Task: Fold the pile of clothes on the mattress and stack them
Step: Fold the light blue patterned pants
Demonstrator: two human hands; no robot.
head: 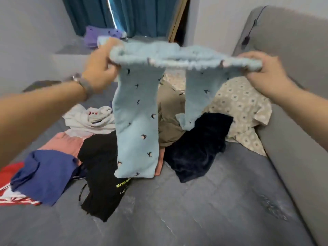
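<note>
left hand (99, 65): grips waistband end | right hand (262, 68): grips other end | light blue pants (136, 125): held up, 2 legs hanging | clothes pile (195, 139): on mattress (195, 210) below

Two hands are in view, the left hand (100, 63) and the right hand (260, 68), and between them hangs one pair of light blue fleece trousers with small dark bird motifs (136, 121), with two legs dangling. On the grey mattress (204, 210) lie eight loose garments: one white (88, 119), one pink (67, 142), one blue (42, 176), one red and white (10, 173), one black with printed lettering (101, 174), one olive brown (170, 118), one dark navy velvety (198, 148), one cream with a floral pattern (239, 103). One purple folded garment (99, 35) sits farther back by one teal curtain (142, 15).
</note>
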